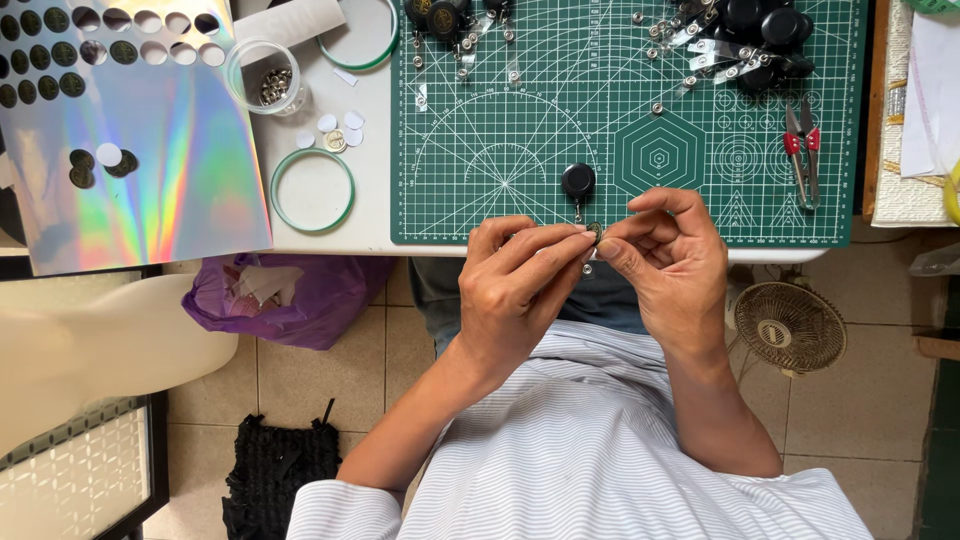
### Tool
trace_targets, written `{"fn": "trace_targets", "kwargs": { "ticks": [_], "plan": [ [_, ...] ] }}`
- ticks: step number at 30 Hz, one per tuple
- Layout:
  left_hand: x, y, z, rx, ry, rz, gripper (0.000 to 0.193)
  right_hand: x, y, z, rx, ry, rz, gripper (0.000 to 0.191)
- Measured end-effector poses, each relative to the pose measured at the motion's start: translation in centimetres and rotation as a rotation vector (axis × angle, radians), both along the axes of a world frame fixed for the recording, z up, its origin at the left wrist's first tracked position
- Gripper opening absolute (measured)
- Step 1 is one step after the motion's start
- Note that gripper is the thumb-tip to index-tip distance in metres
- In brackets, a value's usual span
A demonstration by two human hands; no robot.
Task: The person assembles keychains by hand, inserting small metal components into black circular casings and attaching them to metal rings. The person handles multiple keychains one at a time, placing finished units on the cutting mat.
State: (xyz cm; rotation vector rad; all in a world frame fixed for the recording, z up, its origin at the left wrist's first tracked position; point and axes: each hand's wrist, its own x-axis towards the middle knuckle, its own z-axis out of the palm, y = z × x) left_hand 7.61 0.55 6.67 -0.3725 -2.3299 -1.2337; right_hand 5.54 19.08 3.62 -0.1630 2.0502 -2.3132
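Green cutting mat [520, 130] edge, small round sticker [596, 232] flat-on between both hands' fingers [560, 245].

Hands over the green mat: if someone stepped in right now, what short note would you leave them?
Left hand and right hand: fingertips meet, pinching one small round disc at the near edge of the green cutting mat.
A black round reel lies on the mat just beyond the fingers.
More black reels are piled at the far right, red snips beside them.
Left of the mat: a holographic sheet with punched holes, loose discs, two green rings.
Done and left: cannot tell.
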Motion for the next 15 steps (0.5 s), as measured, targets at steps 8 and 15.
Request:
{"fn": "trace_targets", "kwargs": {
  "ticks": [8, 15],
  "plan": [
    [0.06, -0.02, 0.07, 0.009, -0.008, -0.004, 0.024, 0.1, -0.07, 0.09, 0.019, 0.013, 0.003, 0.036],
    [0.04, -0.1, -0.03, -0.001, -0.001, -0.003, 0.024, 0.15, -0.09, 0.22, 0.043, -0.004, -0.008, 0.037]
  ]
}}
